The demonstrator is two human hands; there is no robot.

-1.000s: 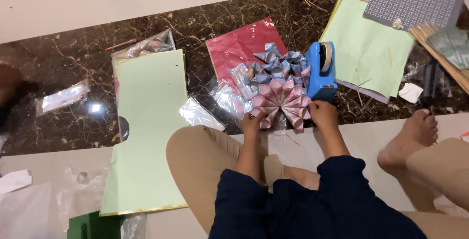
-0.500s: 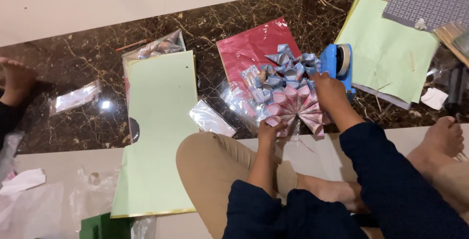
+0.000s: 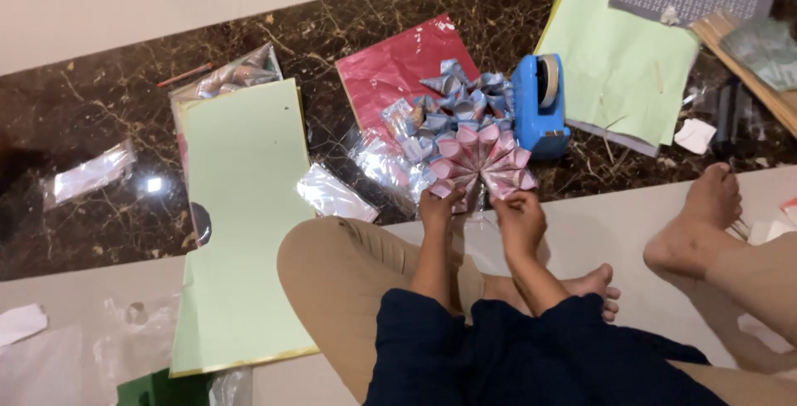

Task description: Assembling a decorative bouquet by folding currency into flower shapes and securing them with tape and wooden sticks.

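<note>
Pink folded-paper fan [image 3: 481,161] is lying on the floor [image 3: 100,107] beside a blue tape dispenser [image 3: 538,107]. Left hand [image 3: 440,207] and right hand [image 3: 519,215] are pinching its lower edge, fingers closed. It is probably handling light, flimsy and crushable; gripping near the pleat bases seems safest.

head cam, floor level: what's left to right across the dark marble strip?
Clear plastic wrapper → long pale green sheet → red sheet → pink paper fan, held by left hand and right hand → blue tape dispenser → green sheet.
</note>
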